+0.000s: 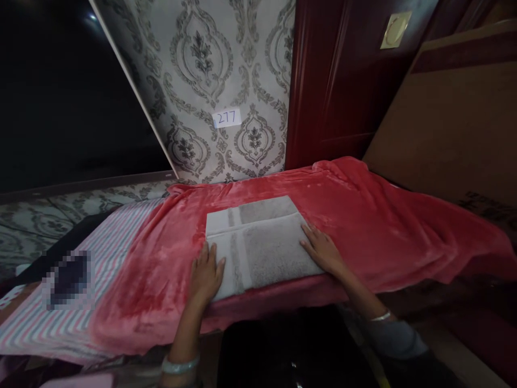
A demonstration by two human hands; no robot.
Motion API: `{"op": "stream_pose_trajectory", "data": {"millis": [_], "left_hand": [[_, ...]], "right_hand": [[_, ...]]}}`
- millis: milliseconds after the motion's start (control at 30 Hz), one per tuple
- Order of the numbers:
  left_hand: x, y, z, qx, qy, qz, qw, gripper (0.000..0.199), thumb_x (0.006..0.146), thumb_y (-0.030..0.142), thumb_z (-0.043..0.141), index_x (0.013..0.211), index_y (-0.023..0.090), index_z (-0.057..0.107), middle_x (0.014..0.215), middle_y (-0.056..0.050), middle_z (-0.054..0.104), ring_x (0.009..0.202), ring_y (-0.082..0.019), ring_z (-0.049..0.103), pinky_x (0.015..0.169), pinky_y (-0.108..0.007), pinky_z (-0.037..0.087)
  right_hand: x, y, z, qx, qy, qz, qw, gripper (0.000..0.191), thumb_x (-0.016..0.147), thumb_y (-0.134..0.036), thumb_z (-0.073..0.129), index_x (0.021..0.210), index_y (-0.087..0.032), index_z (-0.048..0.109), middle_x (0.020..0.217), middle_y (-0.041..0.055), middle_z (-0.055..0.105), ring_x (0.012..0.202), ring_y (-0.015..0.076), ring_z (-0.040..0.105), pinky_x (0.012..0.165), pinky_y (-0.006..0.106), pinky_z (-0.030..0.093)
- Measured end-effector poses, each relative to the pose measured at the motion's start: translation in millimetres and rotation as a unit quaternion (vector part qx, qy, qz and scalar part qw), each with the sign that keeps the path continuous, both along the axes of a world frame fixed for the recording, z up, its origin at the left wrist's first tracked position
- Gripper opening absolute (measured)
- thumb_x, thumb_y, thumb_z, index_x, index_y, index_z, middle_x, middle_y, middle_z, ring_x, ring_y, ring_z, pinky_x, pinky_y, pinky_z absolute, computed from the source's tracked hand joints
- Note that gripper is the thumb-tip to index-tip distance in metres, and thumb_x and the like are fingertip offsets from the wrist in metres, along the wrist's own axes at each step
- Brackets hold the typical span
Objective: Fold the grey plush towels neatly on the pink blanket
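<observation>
A grey towel with white bands (278, 242) lies spread on a red plush blanket, folded so that a seam or edge runs across its upper part. My left hand (205, 275) rests flat on the towel's left edge, fingers stretched out and pointing away from me. On the opposite side, my right hand (322, 249) touches the right edge with its fingers extended. Neither hand has closed around the cloth. The red blanket (157, 280) covers the surface under the towel.
A striped cloth (109, 248) extends to the left, with a blurred dark patch on it. Behind stand a patterned wall with a paper label (226, 118) and a dark screen (72, 97). A large cardboard box (456, 118) leans at the right beside a dark red panel (351, 86).
</observation>
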State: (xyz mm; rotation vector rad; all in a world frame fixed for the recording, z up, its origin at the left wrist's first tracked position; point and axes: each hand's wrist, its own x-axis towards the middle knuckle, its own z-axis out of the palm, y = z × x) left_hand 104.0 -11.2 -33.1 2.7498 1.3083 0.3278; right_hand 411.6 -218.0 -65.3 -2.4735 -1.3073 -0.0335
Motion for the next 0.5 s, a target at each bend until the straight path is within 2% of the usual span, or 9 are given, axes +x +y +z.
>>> {"op": "stream_pose_trajectory", "data": {"millis": [133,233,300,400,500], "left_hand": [[-9.1,-3.1,-5.6,0.039,-0.049,0.007,0.998,0.058,0.099,0.038,0.029,0.145,0.008,0.048,0.147,-0.021,0.051,0.137,-0.031,0.047,0.112,-0.051,0.039],[-10.1,-3.3,-5.4,0.058,-0.079,0.017,0.995,0.058,0.098,0.038,0.028,0.139,0.007,0.055,0.133,-0.021,0.063,0.121,-0.033,0.058,0.105,-0.053,0.045],[-12.2,0.3,-7.0,0.059,-0.111,0.021,0.992,0.058,0.097,0.039,0.03,0.137,0.008,0.057,0.125,-0.02,0.067,0.115,-0.033,0.061,0.101,-0.052,0.048],[-18.9,10.2,-12.8,0.015,-0.187,0.01,0.982,0.056,0.094,0.042,0.036,0.134,0.013,0.061,0.118,-0.016,0.071,0.11,-0.03,0.064,0.099,-0.05,0.05],[-25.4,18.4,-17.2,-0.089,-0.271,0.004,0.958,0.055,0.09,0.048,0.043,0.132,0.018,0.063,0.126,-0.011,0.07,0.115,-0.027,0.065,0.103,-0.045,0.05]], "right_hand": [[-1.0,-16.0,-6.2,0.068,0.012,-0.001,0.998,0.058,0.1,-0.041,0.027,0.154,-0.021,0.039,0.152,0.0092,0.049,0.141,0.0265,0.041,0.112,0.048,0.035],[-5.6,-21.5,-2.7,0.093,0.023,-0.023,0.995,0.058,0.099,-0.04,0.028,0.151,-0.018,0.044,0.137,0.0127,0.061,0.124,0.0286,0.055,0.103,0.047,0.043],[-7.6,-23.2,-1.2,0.096,0.031,-0.041,0.994,0.058,0.099,-0.041,0.029,0.15,-0.019,0.046,0.129,0.0131,0.066,0.113,0.0298,0.06,0.096,0.048,0.046],[-6.6,-24.6,-4.3,0.121,0.042,-0.051,0.99,0.058,0.098,-0.042,0.03,0.149,-0.02,0.047,0.13,0.0122,0.066,0.113,0.0301,0.061,0.096,0.049,0.047],[-0.9,-25.0,-10.9,0.162,0.082,-0.049,0.982,0.06,0.096,-0.044,0.034,0.15,-0.02,0.045,0.137,0.0109,0.063,0.12,0.0292,0.06,0.101,0.048,0.047]]}}
